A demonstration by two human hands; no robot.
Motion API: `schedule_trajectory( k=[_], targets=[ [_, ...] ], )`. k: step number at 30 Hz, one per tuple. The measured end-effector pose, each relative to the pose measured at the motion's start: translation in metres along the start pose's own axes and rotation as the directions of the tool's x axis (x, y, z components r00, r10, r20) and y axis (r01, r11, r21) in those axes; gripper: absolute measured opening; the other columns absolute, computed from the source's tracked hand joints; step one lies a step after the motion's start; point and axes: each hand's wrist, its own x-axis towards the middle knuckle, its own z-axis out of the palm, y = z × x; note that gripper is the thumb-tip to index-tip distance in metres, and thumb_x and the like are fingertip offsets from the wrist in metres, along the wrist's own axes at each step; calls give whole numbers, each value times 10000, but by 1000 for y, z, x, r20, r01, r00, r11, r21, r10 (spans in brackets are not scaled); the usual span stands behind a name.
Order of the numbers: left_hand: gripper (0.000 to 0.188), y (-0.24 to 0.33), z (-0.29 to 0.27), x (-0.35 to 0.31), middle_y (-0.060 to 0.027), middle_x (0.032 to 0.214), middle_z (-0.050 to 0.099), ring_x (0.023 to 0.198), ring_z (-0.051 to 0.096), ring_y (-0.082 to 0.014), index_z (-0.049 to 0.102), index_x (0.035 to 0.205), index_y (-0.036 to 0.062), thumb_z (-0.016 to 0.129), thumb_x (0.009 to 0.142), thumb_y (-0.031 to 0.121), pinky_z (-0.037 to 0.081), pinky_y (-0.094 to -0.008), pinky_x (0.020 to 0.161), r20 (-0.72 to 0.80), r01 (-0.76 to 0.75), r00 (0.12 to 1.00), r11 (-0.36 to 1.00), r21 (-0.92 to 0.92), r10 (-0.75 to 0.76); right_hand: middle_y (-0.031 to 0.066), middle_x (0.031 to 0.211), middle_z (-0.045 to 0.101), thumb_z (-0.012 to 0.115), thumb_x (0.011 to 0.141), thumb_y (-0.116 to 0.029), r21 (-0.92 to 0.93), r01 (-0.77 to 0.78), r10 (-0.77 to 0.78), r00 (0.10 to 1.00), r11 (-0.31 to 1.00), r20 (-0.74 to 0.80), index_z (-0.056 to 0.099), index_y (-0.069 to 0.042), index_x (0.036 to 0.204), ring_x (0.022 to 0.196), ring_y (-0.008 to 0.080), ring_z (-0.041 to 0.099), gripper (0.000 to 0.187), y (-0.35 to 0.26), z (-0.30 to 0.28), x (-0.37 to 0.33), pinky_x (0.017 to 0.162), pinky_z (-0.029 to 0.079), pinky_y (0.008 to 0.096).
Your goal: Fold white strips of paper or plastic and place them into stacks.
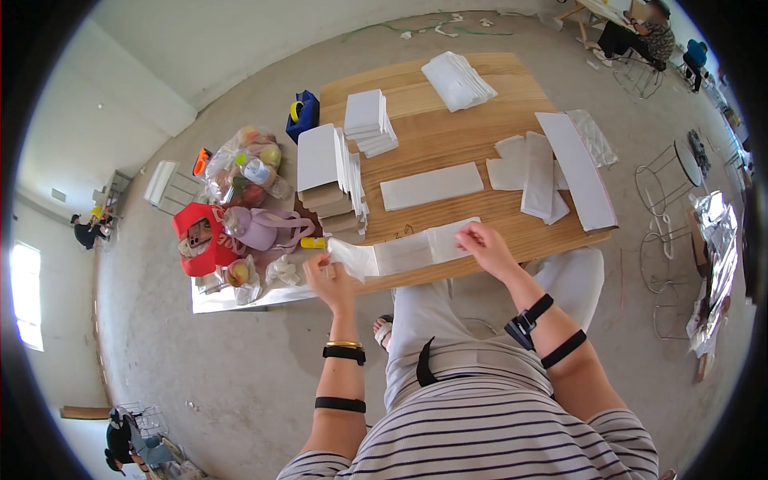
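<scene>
A long white paper strip (404, 250) with cross creases stretches along the table's near edge, between my two hands. My left hand (328, 280) is closed on its left end, where the paper bends up. At the right end my right hand (486, 245) pinches the corner between thumb and fingers. Just beyond lies a flat white strip (432, 186) on the wooden tabletop. To its right, several loose white pieces (538, 174) overlap beside a long white board (578, 170). Tall stacks of folded white paper (320, 160) stand to the left.
Farther off are another white stack (370, 120), a white pile (458, 80) and a blue tape dispenser (302, 116). Bagged fruit (248, 164), a red bag (204, 236) and a lilac bottle (254, 230) crowd the left side. A stool (680, 168) stands right.
</scene>
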Motion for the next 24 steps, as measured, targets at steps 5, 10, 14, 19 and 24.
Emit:
schedule_trajectory(
  k=[5, 10, 14, 19, 24],
  targets=[
    [193, 82, 32, -10, -82, 912, 556, 858, 523, -245, 557, 895, 52, 605, 723, -24, 435, -354, 771, 97, -364, 921, 922, -128, 377, 61, 1143, 640, 577, 983, -452, 372, -481, 348, 861, 794, 370, 537, -58, 1260, 1073, 166, 602, 483, -51, 23, 0, 964, 457, 325],
    [206, 130, 69, -35, -71, 918, 568, 879, 524, -255, 564, 884, 86, 652, 711, 16, 399, -376, 817, 187, -319, 915, 925, -206, 357, 79, 1182, 616, 567, 987, -439, 647, -605, 238, 789, 465, 567, 452, -95, 1345, 1020, 184, 632, 509, -34, 24, 11, 882, 517, 338],
    [265, 138, 82, -46, -72, 965, 573, 928, 526, -271, 570, 935, 105, 739, 731, 127, 369, -401, 853, 267, -339, 883, 918, -207, 386, 76, 1093, 637, 659, 954, -228, 798, -397, 266, 915, 453, 304, 484, -97, 1318, 961, 164, 642, 425, -19, 14, 17, 768, 549, 344],
    [471, 113, 69, -55, -126, 1064, 545, 1040, 502, -320, 525, 1097, 73, 796, 733, 197, 373, -446, 905, 400, -427, 790, 885, -185, 464, 85, 1039, 643, 695, 903, -113, 566, -308, 313, 945, 764, 91, 530, -92, 1283, 961, 156, 625, 415, -5, -45, 23, 804, 508, 312],
    [554, 68, 48, -74, -153, 1169, 516, 1091, 478, -365, 470, 1176, 36, 788, 759, 214, 373, -482, 961, 590, -366, 737, 928, -65, 332, 98, 1052, 642, 692, 880, -94, 249, -370, 352, 929, 895, 115, 532, -80, 1292, 973, 157, 611, 442, 7, -77, 30, 849, 467, 289]
  ],
)
